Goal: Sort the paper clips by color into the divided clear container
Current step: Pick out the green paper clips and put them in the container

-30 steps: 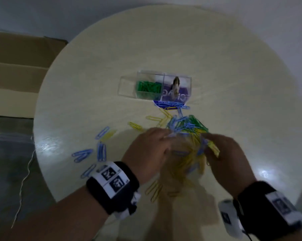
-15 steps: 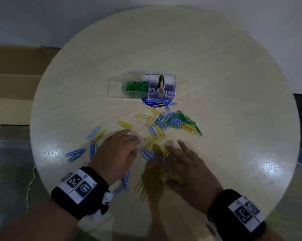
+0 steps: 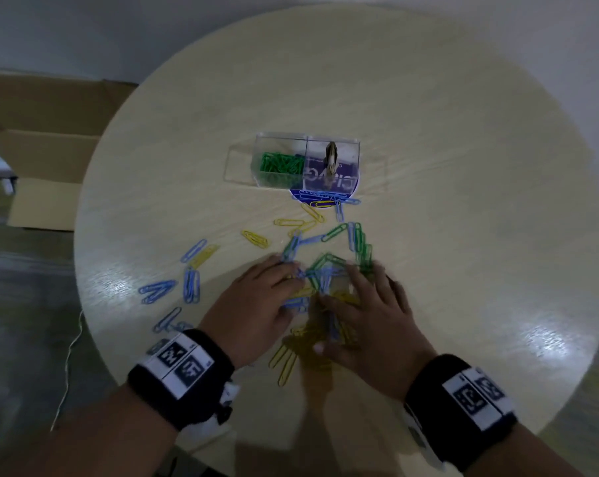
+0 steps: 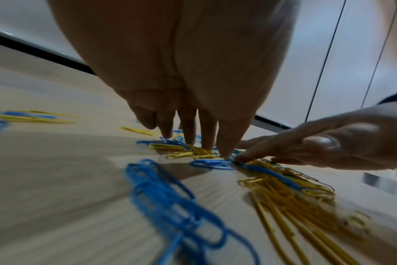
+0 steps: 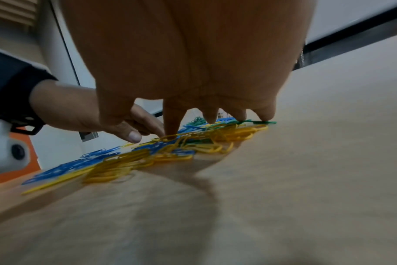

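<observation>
Paper clips (image 3: 320, 280) in blue, yellow and green are lying loose on the round table (image 3: 463, 201), spread on the person's side of the divided clear container (image 3: 306, 160), which serves as the landmark here. The container is sitting near the table's middle with its long axis running left to right. Its left compartment is holding green clips (image 3: 281, 164); the right compartment is showing a purple printed label, and a small dark-and-pale object (image 3: 331, 156) standing in it cannot be identified. Just in front of the container's right half, a few blue and yellow clips are lying crosswise, touching its front edge. Further toward the person, green and blue clips are chained in a loose ring, mostly pointing away from the person toward the container. To the container's near left, separate blue clips (image 3: 191, 285) are scattered, several lying lengthwise toward it. A yellow bundle (image 3: 287, 361) is lying nearest the person, its long axes pointing roughly at the container.

The left hand (image 3: 256, 304) is being pressed palm-down on the mixed heap, its fingers (image 4: 206, 132) straight and close together, tips on blue and yellow clips. The right hand (image 3: 363, 321) is being laid beside it, fingers (image 5: 171, 122) straight and spread wide, tips on the clips. Nothing is being gripped by either hand. Cardboard (image 3: 47, 132) is lying on the floor to the far left of the container.
</observation>
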`<state>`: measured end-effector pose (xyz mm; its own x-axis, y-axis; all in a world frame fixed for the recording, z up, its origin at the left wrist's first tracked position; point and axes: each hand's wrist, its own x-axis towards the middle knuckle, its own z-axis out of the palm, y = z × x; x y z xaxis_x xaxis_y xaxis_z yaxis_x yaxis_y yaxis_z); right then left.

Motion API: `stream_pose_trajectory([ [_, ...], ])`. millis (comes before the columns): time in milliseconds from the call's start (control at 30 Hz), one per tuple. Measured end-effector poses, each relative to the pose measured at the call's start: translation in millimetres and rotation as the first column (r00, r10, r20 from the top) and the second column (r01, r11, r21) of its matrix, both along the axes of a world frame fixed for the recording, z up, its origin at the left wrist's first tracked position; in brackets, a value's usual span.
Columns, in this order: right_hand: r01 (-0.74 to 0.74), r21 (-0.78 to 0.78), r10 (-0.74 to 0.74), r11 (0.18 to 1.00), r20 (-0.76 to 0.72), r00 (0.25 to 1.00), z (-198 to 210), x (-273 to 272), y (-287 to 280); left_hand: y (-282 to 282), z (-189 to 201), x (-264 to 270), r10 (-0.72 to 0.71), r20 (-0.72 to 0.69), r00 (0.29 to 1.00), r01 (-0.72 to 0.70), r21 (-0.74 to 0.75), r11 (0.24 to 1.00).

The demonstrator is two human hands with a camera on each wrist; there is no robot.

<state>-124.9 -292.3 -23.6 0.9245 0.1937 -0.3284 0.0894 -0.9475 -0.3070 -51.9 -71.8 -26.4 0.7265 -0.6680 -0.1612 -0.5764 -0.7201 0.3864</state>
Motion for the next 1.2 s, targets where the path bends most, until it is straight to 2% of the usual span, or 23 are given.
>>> stream_pose_trajectory([
  [133,0.095,0.096,-0.096,0.991,0.006,0.995,5.3,-12.9,-1.6,26.4,-0.5,-0.3,0.053,-0.08,0.995,-0.063,-0.117,0.991],
  [200,0.18,0.111,-0.191,0.977,0.096,0.977,5.8,-13.9,-8.6,30.6,-0.4,4.2,0.1,-0.03,0.995,-0.103,-0.146,0.984],
  [300,0.306,0.059,-0.312,0.95,0.158,0.937,1.0,-13.4,-16.0,32.0,-2.4,5.3,0.062,0.037,0.997,-0.058,-0.1,0.993],
  [400,0.249,0.028,-0.25,0.968,0.11,0.962,-7.1,-21.7,-11.7,40.6,-5.6,-1.8,-0.007,0.037,0.999,0.011,-0.093,0.996],
  [500,0.159,0.059,-0.163,0.986,0.08,0.983,-11.3,-36.0,-5.2,56.2,-5.9,-6.3,-0.027,0.019,0.999,0.029,-0.102,0.994],
  [600,0.151,0.155,-0.177,0.976,0.17,0.969,-8.6,-33.2,-9.5,64.6,-2.2,0.4,0.052,0.029,0.998,-0.045,-0.205,0.978],
  [667,0.218,0.255,-0.287,0.942,0.275,0.918,-5.4,-15.9,-17.3,57.0,4.0,13.1,0.132,0.085,0.988,-0.109,-0.233,0.966],
  [733,0.337,0.293,-0.42,0.895,0.297,0.858,-1.6,11.8,-26.1,39.1,5.9,29.7,0.217,0.127,0.968,-0.194,-0.17,0.966],
  [833,0.514,0.294,-0.579,0.806,0.205,0.789,3.0,59.0,-31.6,8.3,2.4,48.5,0.33,0.086,0.94,-0.324,-0.077,0.943],
  [900,0.584,0.271,-0.625,0.765,0.097,0.774,7.7,86.8,-29.3,-5.5,-0.2,51.9,0.362,0.033,0.932,-0.361,-0.035,0.932],
  [1033,0.543,0.076,-0.543,0.836,-0.027,0.839,1.7,118.6,-21.0,-8.3,-4.2,53.0,0.383,-0.043,0.923,-0.385,-0.023,0.923],
  [1067,0.543,0.092,-0.543,0.835,-0.031,0.839,-1.1,120.0,-20.2,-6.7,-4.9,52.8,0.379,-0.056,0.923,-0.381,-0.009,0.925],
  [1200,0.53,0.326,-0.55,0.783,-0.035,0.835,-7.6,111.5,-27.7,5.2,5.1,55.9,0.396,-0.082,0.915,-0.394,0.039,0.918],
])
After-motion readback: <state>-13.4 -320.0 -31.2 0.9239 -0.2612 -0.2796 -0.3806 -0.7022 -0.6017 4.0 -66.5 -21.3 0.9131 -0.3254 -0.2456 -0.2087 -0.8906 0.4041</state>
